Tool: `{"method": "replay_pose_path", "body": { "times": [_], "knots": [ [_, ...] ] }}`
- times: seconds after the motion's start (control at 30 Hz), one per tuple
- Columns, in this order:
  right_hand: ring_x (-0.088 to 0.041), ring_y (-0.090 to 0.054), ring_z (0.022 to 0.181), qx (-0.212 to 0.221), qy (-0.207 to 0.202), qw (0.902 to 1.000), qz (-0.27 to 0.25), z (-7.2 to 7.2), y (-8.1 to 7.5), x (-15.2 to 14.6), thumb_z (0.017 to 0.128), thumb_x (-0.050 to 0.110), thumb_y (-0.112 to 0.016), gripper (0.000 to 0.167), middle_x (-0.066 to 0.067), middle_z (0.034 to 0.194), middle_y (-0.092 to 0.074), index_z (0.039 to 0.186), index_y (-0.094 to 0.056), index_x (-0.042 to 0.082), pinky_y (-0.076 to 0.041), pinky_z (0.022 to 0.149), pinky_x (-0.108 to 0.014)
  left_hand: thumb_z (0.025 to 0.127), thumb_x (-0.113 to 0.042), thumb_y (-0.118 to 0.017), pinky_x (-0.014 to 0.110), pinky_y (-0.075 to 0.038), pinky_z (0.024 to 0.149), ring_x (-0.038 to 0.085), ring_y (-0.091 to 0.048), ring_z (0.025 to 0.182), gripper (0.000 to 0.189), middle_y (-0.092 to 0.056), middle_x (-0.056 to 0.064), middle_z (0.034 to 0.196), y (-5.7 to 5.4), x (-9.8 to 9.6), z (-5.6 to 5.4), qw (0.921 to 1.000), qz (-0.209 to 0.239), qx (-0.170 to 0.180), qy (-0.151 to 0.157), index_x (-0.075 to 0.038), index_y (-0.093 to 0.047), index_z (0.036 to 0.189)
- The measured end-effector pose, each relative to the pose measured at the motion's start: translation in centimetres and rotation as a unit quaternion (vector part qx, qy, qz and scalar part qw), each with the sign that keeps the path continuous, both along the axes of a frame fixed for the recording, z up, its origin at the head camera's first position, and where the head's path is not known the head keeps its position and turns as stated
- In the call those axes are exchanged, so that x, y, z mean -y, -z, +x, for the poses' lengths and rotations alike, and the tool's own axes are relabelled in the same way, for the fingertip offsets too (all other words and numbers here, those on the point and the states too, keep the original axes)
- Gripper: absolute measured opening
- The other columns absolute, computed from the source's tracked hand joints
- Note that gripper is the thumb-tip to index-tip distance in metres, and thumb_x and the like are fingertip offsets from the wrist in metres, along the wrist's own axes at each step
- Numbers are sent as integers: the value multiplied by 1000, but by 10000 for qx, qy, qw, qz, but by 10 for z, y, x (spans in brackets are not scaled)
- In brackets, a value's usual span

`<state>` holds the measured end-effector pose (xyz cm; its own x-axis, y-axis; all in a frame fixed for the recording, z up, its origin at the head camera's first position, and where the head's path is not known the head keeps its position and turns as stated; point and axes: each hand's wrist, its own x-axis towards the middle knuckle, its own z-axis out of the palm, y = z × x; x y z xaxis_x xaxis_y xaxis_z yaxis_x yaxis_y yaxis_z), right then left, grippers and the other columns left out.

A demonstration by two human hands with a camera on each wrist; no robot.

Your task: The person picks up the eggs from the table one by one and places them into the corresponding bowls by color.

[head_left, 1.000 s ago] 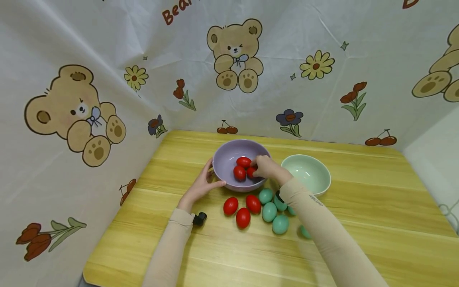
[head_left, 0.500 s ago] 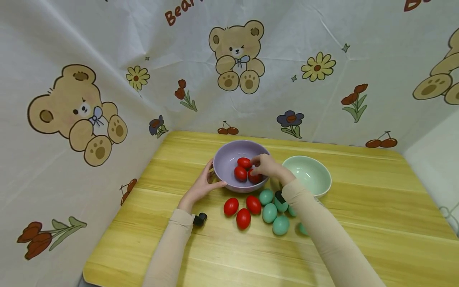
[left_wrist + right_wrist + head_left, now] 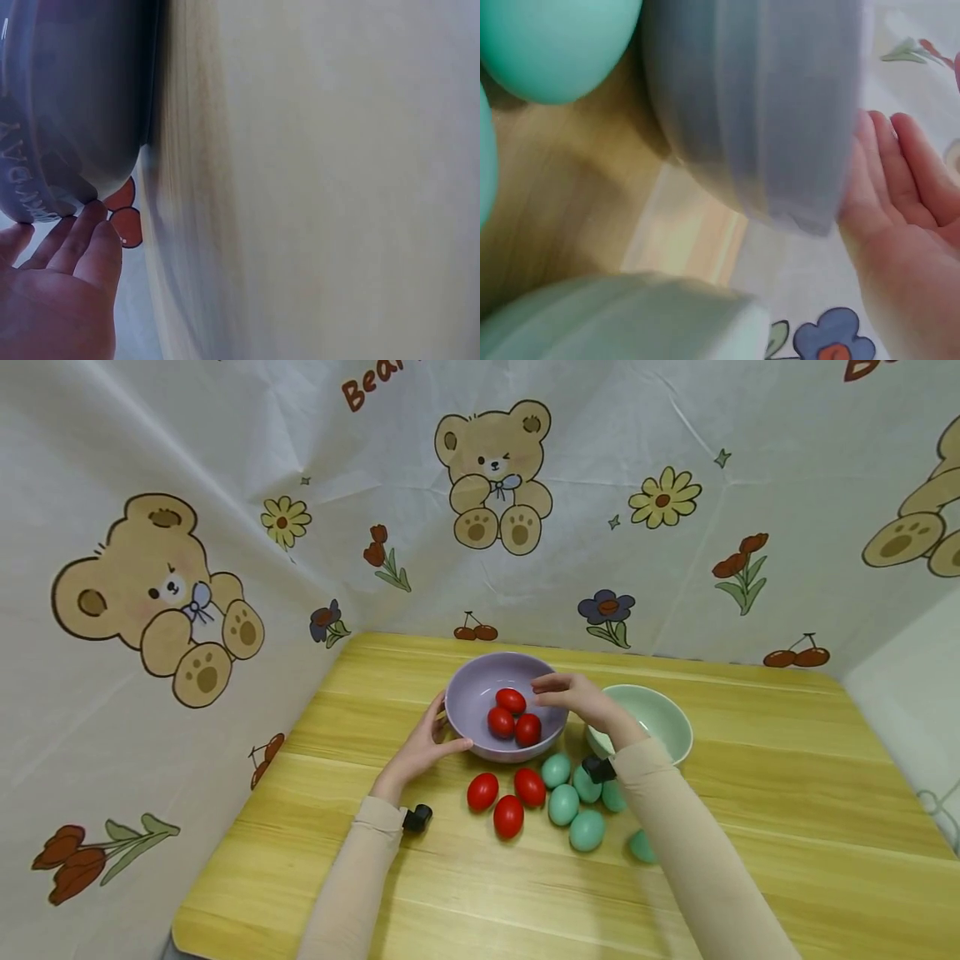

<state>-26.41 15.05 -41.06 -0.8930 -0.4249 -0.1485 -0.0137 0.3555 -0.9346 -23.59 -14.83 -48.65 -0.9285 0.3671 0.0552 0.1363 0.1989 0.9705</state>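
Note:
A purple bowl with three red eggs inside stands toward the back of the table. My left hand rests against the bowl's left side, fingers fairly straight and thumb near the front rim. In the left wrist view, the fingertips of that hand touch the bowl's outer wall. Over the bowl's right rim is my right hand, its fingers extended and holding nothing. The right wrist view has this hand beside the bowl's rim.
Three more red eggs lie in front of the purple bowl. Several green eggs are to their right, one partly hidden by the right sleeve. A pale green bowl stands at the right, partly behind the right forearm. A printed curtain hangs behind the table.
My right hand has let go of a red egg inside the purple bowl, then risen and drawn back to the right, fingers extended. My left hand has stayed at the bowl.

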Motion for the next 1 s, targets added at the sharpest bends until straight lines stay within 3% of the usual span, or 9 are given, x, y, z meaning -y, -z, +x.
{"method": "replay_pose_path", "body": {
  "times": [0.43,0.73,1.0],
  "knots": [
    [-26,-48,117,-122,-179,9982,-558,28,-24,-9,88,19,-64,46,-16,126,-53,129,-51,3,-31,104,-45,77,-23,-77,34,-27,106,32,-30,130,98,-21,7,148,1,0,0,9999,-55,-95,-98,-25,-11,150],
    [-32,-49,115,-443,-447,9965,-551,54,-40,-1,87,17,-66,45,-11,124,-55,128,-53,4,-39,98,-43,77,-23,-77,35,-27,106,34,-30,130,97,-21,9,147,3,-1,0,9999,-22,-118,-67,-24,-12,150],
    [-24,-51,114,-646,-724,9935,-601,76,-44,3,86,15,-66,44,-7,123,-56,128,-53,8,-42,96,-39,77,-24,-77,35,-27,106,33,-30,130,98,-22,10,147,1,-1,0,9998,-124,-111,-142,-25,-12,149]
  ]
}}
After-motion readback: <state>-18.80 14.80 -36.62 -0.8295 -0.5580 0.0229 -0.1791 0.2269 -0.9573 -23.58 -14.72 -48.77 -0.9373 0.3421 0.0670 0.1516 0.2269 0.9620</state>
